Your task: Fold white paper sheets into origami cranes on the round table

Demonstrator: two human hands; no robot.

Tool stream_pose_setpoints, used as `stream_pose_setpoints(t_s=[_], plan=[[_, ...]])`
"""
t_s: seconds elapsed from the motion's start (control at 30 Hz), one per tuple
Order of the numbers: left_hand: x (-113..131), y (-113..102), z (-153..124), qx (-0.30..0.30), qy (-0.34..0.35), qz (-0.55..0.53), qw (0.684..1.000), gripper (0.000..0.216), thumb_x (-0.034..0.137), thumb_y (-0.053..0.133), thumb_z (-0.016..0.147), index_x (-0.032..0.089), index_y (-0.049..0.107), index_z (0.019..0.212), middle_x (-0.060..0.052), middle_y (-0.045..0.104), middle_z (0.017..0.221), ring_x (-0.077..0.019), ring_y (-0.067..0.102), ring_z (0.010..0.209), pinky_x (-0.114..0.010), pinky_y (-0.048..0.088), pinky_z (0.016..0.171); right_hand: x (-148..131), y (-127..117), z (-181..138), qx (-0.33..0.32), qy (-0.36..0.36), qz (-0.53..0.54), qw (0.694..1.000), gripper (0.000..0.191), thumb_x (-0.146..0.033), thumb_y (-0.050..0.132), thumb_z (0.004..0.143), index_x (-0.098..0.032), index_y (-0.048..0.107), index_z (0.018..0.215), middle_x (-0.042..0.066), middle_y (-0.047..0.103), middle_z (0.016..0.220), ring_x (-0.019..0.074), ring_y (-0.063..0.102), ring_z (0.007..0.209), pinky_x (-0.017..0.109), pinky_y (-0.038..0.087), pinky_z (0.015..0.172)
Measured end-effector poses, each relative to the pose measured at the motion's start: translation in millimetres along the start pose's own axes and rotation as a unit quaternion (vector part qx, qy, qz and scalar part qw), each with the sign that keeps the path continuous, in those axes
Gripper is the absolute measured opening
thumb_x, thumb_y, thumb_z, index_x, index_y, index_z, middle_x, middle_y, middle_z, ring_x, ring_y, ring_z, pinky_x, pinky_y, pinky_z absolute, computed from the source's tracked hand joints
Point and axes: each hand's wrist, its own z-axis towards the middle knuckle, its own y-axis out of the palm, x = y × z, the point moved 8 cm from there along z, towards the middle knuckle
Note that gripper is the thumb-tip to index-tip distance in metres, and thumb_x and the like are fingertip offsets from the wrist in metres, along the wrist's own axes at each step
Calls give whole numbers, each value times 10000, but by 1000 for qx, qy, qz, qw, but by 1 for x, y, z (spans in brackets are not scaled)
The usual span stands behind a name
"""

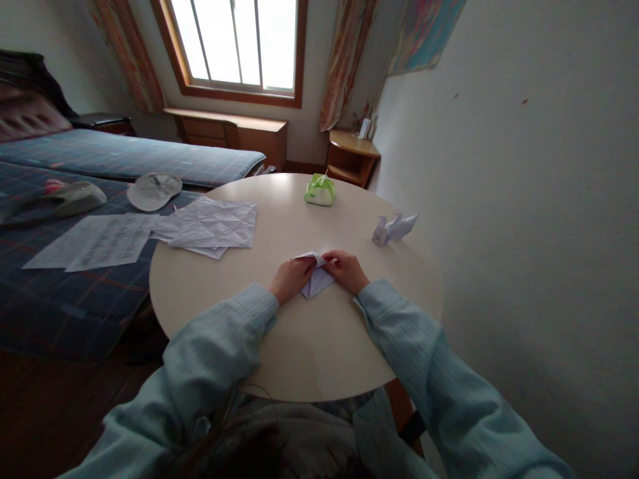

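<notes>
A small piece of folded white paper [316,285] lies on the round table [319,352] in front of me, with creases running to a point at its near side. From the left, my left hand [293,277] grips its edge, fingers closed. My right hand [345,269] pinches the upper right part, where a flap stands up a little. The two hands are close together, and the fingers partly cover the paper's top. To the right stand folded white paper figures [394,229], apart from my hands.
Creased paper sheets [214,223] lie at the table's left. A green tissue packet [320,191] sits near the far edge. Left of the table, a bed [100,293] holds printed sheets [100,241], a white cap [154,191] and a bag [80,198]. A wall [524,233] rises at the right.
</notes>
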Motion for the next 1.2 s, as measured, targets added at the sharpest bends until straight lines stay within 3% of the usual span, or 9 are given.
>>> stream_pose_setpoints(t_s=[0.3,0.47,0.73,0.9,1.2], plan=[[5,-22,-4,160,75,-103,979,230,92,450,751,159,584,925,-60,637,913,-156,579,852,-286,470,778,3,1,0,-5,9,13,1000,138,-191,564,704,-179,632,824,29,629,773,117,557,662,240,450,630],[21,-33,-11,197,151,-86,965,185,148,473,764,158,585,910,-66,607,911,-159,533,883,-307,453,795,2,2,1,-6,4,15,1000,119,-175,563,694,-183,633,791,16,622,737,115,550,650,228,447,616],[21,-49,-20,282,109,6,953,209,364,536,767,227,633,892,-80,487,1124,-214,421,1047,-377,362,887,1,3,1,-7,-5,19,1000,124,-190,543,721,-183,635,805,19,627,746,108,543,639,221,441,616],[19,-44,-16,259,120,4,958,231,379,518,779,218,621,908,-72,470,1189,-211,395,1111,-369,338,924,2,4,1,-9,-8,19,1000,125,-201,547,722,-186,636,809,11,619,728,101,531,628,217,434,611],[9,-36,-10,223,75,-15,972,168,292,481,818,186,610,840,-48,620,878,-152,549,839,-300,419,774,-6,5,0,-38,-4,11,999,109,-202,601,679,-186,645,777,2,603,702,94,513,613,206,422,589]])
